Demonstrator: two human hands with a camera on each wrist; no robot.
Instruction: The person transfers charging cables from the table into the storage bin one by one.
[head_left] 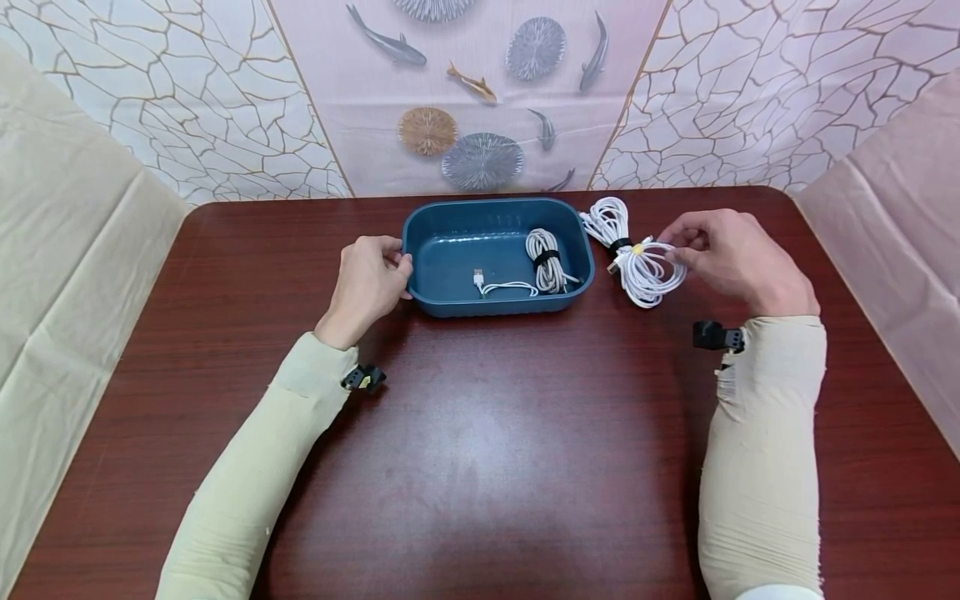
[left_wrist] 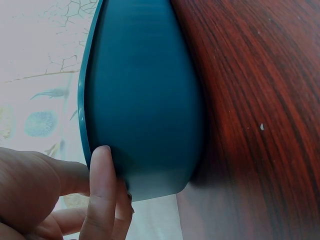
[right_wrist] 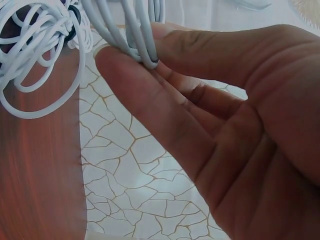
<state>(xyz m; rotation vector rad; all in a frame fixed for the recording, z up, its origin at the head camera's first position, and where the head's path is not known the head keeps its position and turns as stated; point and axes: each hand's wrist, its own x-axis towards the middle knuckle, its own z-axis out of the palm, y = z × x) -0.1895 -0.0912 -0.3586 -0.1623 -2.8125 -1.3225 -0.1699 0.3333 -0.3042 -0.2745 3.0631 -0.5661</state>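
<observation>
A dark blue rectangular plastic bin (head_left: 495, 308) sits near the back edge of the table. My left hand (head_left: 367, 282) pinches the rim at its left end, with thumb and fingers on either side of the wall in the left wrist view. Inside lie a greyish coiled cable (head_left: 542, 246) bound by a black strap and a thin white cable with a USB plug (head_left: 478, 277). Right of the bin, my right hand (head_left: 738, 260) pinches the loops of a white coiled cable (head_left: 647, 287) with a yellow tie. Another white cable bundle (head_left: 606, 218), black-strapped, lies against it; their boundary is unclear.
The brown wood-grain table (head_left: 480, 442) spreads out in front of the bin. A patterned cloth (head_left: 480, 92) with fish and round motifs rises behind the table, and pale cloth (head_left: 67, 275) hangs along both sides.
</observation>
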